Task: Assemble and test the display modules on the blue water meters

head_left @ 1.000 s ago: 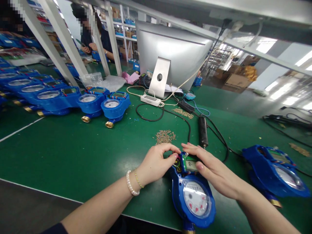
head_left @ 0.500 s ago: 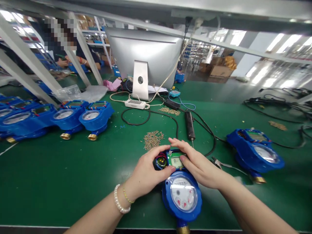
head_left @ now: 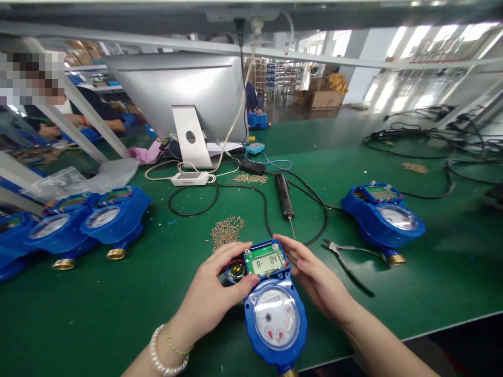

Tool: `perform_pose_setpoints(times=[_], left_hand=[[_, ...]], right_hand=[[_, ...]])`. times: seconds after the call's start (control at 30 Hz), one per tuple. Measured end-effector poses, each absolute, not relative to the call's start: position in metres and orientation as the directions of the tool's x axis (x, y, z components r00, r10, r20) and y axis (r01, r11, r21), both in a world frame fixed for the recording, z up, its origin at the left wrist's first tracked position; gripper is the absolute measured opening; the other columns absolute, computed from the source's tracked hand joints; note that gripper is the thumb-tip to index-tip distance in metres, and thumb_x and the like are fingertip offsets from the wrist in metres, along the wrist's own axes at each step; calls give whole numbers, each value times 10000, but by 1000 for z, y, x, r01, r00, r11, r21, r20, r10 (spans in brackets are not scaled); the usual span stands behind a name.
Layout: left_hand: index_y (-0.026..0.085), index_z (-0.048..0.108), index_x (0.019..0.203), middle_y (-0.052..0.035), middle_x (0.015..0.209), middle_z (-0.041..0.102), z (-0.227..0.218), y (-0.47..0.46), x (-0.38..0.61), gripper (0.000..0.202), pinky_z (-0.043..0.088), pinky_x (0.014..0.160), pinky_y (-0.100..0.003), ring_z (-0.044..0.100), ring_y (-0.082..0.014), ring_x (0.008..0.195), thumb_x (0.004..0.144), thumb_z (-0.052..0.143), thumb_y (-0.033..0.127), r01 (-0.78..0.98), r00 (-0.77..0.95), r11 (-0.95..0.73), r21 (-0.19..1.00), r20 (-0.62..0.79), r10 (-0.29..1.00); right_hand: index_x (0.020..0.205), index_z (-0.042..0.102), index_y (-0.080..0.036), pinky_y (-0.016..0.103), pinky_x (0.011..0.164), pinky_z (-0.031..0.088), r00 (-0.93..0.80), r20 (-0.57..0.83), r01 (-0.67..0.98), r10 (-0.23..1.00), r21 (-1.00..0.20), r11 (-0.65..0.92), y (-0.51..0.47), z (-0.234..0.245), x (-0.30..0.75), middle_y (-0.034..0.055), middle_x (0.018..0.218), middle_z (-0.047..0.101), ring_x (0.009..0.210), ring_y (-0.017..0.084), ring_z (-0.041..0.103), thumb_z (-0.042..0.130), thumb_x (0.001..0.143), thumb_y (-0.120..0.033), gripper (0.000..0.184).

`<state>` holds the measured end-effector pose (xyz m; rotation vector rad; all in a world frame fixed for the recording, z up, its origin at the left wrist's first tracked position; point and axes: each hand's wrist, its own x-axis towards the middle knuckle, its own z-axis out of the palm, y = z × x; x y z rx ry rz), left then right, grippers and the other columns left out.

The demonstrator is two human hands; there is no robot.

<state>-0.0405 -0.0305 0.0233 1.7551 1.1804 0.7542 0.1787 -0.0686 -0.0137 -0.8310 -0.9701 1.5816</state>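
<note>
A blue water meter [head_left: 275, 317] with a round dial lies at the table's front edge, its brass fitting toward me. In its open upper housing a green circuit board carries a display [head_left: 266, 263] reading "A- 04". A round black part with wires [head_left: 237, 270] sits left of the board. My left hand [head_left: 216, 285] is closed on the housing's left side, thumb at its lower edge and fingers along the top. My right hand [head_left: 318, 280] holds the right side, fingertips at the upper right corner.
Beyond lie a pile of screws [head_left: 228, 231], a black electric screwdriver [head_left: 283, 196] and cutting pliers [head_left: 348, 262]. Another water meter [head_left: 383, 220] stands right; several more [head_left: 116, 214] stand left. A monitor [head_left: 176, 94], cables and a white adapter [head_left: 192, 178] are behind. A person's hands [head_left: 51, 131] show far left.
The view has swung right, so things appear farther left. My right hand has moved off the display to the housing's right side, uncovering the digits. My left hand keeps its hold.
</note>
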Motion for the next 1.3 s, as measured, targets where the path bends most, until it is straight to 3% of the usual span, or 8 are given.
perform_pose_setpoints(times=[0.2,0.37,0.53,0.7,0.77,1.07,1.2,1.3], left_hand=[[353,618,1179,6,1322,540,19,-32,-47,432,381,1077,-364,469,-222,1251,765,729,408,350,364,-86,933,-51,930],[373,629,1164,14,1313,543,21,-30,-50,416,372,1075,-339,438,-217,1276,764,740,396,319,406,-55,946,-84,910],[381,630,1160,19,1310,541,22,-29,-51,428,365,1070,-334,455,-216,1255,751,758,368,319,447,-45,947,-109,888],[359,637,1140,16,1281,563,22,-28,-51,435,367,1060,-327,472,-221,1236,728,775,364,306,430,-15,952,-124,894],[357,629,1142,20,1277,564,24,-28,-51,436,386,1039,-311,490,-213,1217,730,773,356,301,436,-4,954,-134,890],[299,543,1159,-5,1190,600,36,-41,-36,495,434,949,-358,572,-232,1074,714,760,312,438,331,8,899,-169,929],[290,542,1142,-9,1194,597,32,-44,-31,463,436,938,-365,579,-234,1058,724,743,300,455,305,-46,889,-107,946],[288,542,1141,-14,1197,597,29,-43,-30,461,437,936,-371,585,-238,1055,727,744,303,446,314,-70,892,-83,946]], right_hand=[[1397,428,-256,455,1133,274,-128,4,-624,992,-778,-78,-82,-19,150,47,1457,434,1344,255,389,394,937,-283,462],[1408,395,-298,434,1147,255,20,-18,-539,1000,-842,-5,-96,-18,132,30,1478,398,1353,246,376,386,957,-318,451],[1379,414,-282,428,1104,338,41,-37,-580,998,-815,-6,-100,-16,131,55,1452,427,1306,253,437,368,963,-366,427],[1280,458,-292,287,953,479,104,-90,-460,991,-887,-33,-93,-6,130,39,1344,536,1184,183,546,620,853,-301,456],[1256,465,-282,267,920,497,138,-86,-418,987,-908,-21,-90,-3,129,42,1311,559,1145,168,568,644,832,-284,461],[1239,480,-258,308,908,504,179,-94,-378,979,-926,-20,-92,-1,125,61,1265,589,1104,195,592,658,801,-275,472],[1236,514,-253,385,988,443,81,-114,-410,990,-909,-72,-90,-2,140,66,1316,553,1153,226,559,568,868,-336,381],[1150,572,-228,420,1039,389,98,-139,-309,985,-945,-103,-83,2,149,73,1272,583,1197,248,528,598,832,-313,331]])
